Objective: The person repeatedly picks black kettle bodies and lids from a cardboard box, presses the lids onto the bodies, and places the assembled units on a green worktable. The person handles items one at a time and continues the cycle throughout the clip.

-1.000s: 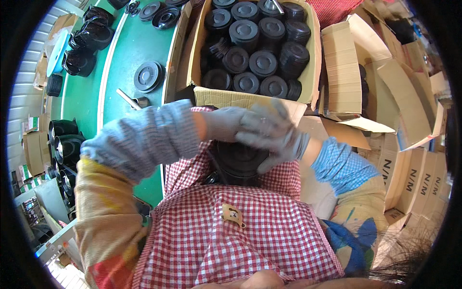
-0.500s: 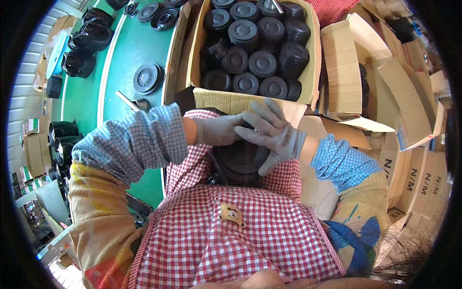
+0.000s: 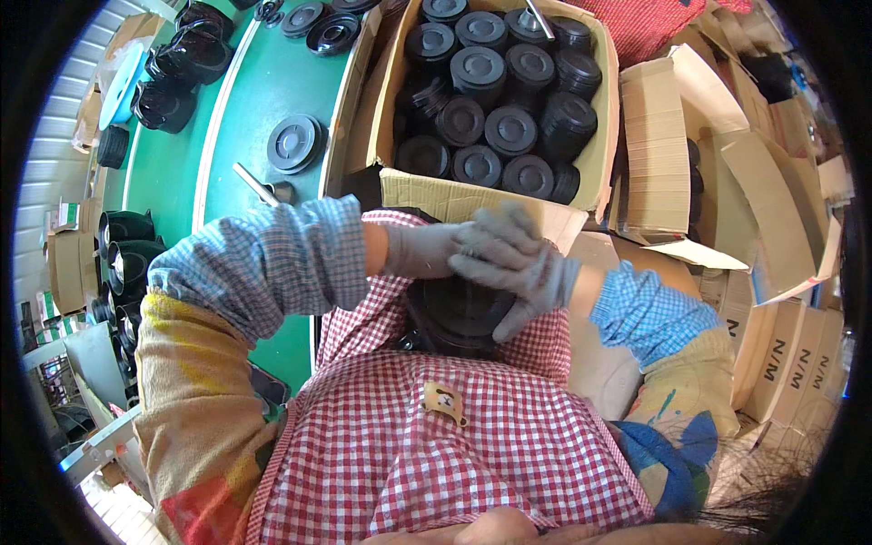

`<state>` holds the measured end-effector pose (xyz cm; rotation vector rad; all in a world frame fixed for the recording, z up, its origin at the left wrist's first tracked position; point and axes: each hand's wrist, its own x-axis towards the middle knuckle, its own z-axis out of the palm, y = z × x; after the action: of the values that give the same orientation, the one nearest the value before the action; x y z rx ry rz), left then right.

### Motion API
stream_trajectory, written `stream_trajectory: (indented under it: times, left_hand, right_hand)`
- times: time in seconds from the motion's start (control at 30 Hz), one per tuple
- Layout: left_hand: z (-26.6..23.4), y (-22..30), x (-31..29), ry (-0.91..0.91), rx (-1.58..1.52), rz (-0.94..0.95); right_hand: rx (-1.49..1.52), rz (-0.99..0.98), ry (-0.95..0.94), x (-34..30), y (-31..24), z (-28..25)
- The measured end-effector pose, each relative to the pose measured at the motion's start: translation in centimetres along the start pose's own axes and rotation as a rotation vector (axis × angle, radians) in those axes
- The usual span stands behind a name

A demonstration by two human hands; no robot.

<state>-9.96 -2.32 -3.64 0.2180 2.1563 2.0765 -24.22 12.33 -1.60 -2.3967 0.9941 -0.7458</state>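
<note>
A black round piece (image 3: 463,309) with a broad disc-like top rests on my lap, over the red-checked apron. My left hand (image 3: 422,251), in a grey glove, reaches in from the left at its far edge. Those left fingers are hidden under my right hand (image 3: 518,265), also grey-gloved. The right hand lies across the left fingertips and the far right part of the piece. Its thumb is stretched apart toward me along the right side, and its other fingers are slightly blurred. Whether the left fingers grip anything cannot be seen.
Straight ahead stands an open cardboard box (image 3: 391,186) filled with black round lids (image 3: 477,68). A green bench (image 3: 245,100) on the left carries stacked lids (image 3: 296,143), a metal-handled tool (image 3: 256,184) and glossy black pots (image 3: 165,104). More cartons (image 3: 772,200) crowd the right.
My right hand's fingers have lowered and drawn closer together over the left hand. The surroundings have shifted slightly right and down in view. The black piece stays on my lap.
</note>
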Motion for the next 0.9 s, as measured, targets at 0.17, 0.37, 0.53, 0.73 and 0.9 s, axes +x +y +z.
stream_trajectory:
  times: [0.17, 0.37, 0.53, 0.73, 0.9]
  left_hand:
    - [0.3, -6.1, 0.5, -0.016, 0.206, 0.135]
    - [-1.5, -10.1, 4.9, -0.229, 0.279, 0.671]
    - [-1.1, -0.4, -0.1, -0.037, 0.671, 0.123]
    - [0.0, 0.2, 2.5, -0.020, 0.199, -0.495]
    - [1.6, -0.8, 7.1, -0.509, 0.765, -0.185]
  right_hand:
    - [0.020, 0.049, -0.062, 1.0, -1.0, 1.4]
    - [-0.142, 0.141, 0.106, 1.4, -2.6, 2.2]
    - [0.011, -0.047, 0.034, -0.2, 0.9, 0.5]
    - [0.036, -0.087, -0.116, 1.1, -0.1, 1.3]
    - [-0.041, 0.105, -0.080, 1.0, -3.5, 2.1]
